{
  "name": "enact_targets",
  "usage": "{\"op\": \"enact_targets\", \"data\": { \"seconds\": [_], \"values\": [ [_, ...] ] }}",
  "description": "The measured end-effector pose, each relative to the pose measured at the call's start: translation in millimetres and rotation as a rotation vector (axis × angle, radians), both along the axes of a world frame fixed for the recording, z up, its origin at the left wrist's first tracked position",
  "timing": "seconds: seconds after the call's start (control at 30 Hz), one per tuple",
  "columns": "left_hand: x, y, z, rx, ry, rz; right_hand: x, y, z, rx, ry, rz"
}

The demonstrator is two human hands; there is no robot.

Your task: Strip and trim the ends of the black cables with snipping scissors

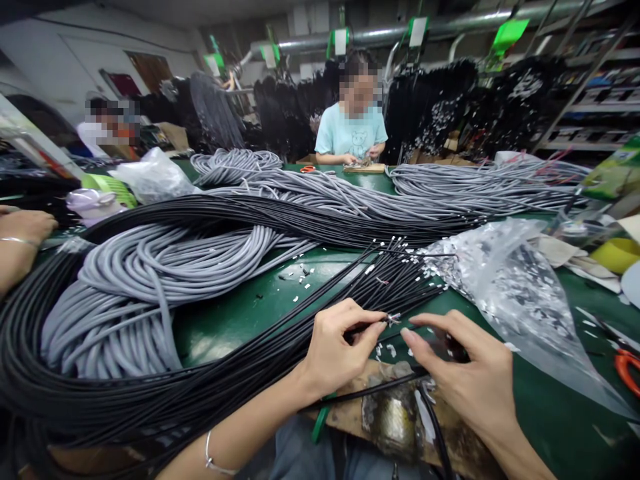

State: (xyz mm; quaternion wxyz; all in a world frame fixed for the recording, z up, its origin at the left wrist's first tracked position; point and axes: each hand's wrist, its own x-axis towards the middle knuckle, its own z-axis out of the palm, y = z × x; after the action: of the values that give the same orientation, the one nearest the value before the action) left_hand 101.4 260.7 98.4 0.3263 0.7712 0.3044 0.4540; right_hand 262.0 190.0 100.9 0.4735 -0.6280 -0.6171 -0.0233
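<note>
My left hand (337, 343) pinches the end of a thin black cable (373, 325) that carries a small metal terminal at its tip. My right hand (467, 373) hovers just right of it with the fingers curled above small white and metal pieces (387, 348) on a worn wooden block (395, 413). Whether the right fingers hold one of the pieces is hidden. A large bundle of black cables (240, 367) runs from the left to my hands, its stripped ends fanned out on the green table (240, 313).
A thick coil of grey cable (150, 280) lies on the left, more grey bundles (450, 187) behind. A clear plastic bag (515, 287) of small terminals lies at right, orange-handled scissors (627, 367) beyond it. A person in a light blue shirt (350, 133) works opposite; another person's arm (20, 240) rests at far left.
</note>
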Motion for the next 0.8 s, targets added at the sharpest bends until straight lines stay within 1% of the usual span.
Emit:
{"op": "enact_targets", "data": {
  "seconds": [0.07, 0.17, 0.23, 0.3, 0.37, 0.43, 0.5, 0.57, 0.6, 0.67, 0.8],
  "values": [
    [0.5, 0.1, 0.1, 0.039, -0.004, 0.006, -1.6, 1.5, -1.2, -0.046, 0.051, 0.075],
    [1.2, -0.4, 0.9, 0.068, -0.01, 0.004, -5.1, 4.7, -2.0, -0.037, 0.108, 0.13],
    [1.9, -0.8, 1.8, 0.038, -0.007, -0.008, -6.9, 6.5, -2.3, -0.035, 0.124, 0.155],
    [2.6, -0.9, 2.9, -0.031, 0.015, -0.002, -7.5, 7.3, -2.6, -0.026, 0.1, 0.164],
    [2.9, -0.2, 3.7, -0.117, 0.053, 0.022, -7.4, 7.0, -2.7, 0.028, 0.037, 0.13],
    [2.8, 0.9, 4.2, -0.21, 0.073, 0.047, -6.7, 6.2, -2.4, 0.078, -0.017, 0.065],
    [2.3, 2.2, 4.2, -0.305, 0.07, 0.039, -6.1, 5.7, -2.1, 0.046, -0.029, 0.02],
    [1.8, 3.1, 3.8, -0.372, 0.062, 0.014, -6.2, 5.8, -2.4, -0.026, -0.046, 0.006],
    [1.7, 3.3, 3.4, -0.39, 0.06, 0.004, -6.5, 6.0, -2.8, -0.052, -0.078, 0.002],
    [1.6, 3.4, 2.5, -0.399, 0.059, 0.001, -7.8, 5.9, -4.0, -0.052, -0.187, -0.03],
    [2.3, 2.3, 2.3, -0.392, 0.063, 0.019, -9.9, 3.0, -5.8, 0.044, -0.43, -0.166]
  ]
}}
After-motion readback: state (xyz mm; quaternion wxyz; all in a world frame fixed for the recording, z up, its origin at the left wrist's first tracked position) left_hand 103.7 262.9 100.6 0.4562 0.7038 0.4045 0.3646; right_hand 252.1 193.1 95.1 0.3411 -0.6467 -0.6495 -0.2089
